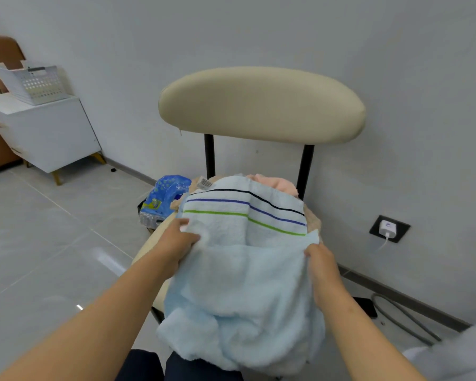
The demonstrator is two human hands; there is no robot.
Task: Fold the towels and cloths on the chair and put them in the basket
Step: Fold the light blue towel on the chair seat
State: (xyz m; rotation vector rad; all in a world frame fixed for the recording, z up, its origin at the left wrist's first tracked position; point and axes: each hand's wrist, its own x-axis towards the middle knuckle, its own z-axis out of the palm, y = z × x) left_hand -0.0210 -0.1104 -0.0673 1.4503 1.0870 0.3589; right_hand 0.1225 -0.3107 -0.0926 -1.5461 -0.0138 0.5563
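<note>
At centre frame a towel [242,270] is draped over the chair [261,105], its side edges pinched in curled fingers of the left hand [176,243] and right hand [322,268]; edges are best drawn level and taut for a square fold, the basket [39,83] being at upper left.

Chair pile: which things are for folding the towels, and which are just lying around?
For the job: light blue towel, held by left hand and right hand; pink cloth; chair; probably the white basket.
Just lying about: blue packet; white cabinet; charger; grey hose.
</note>
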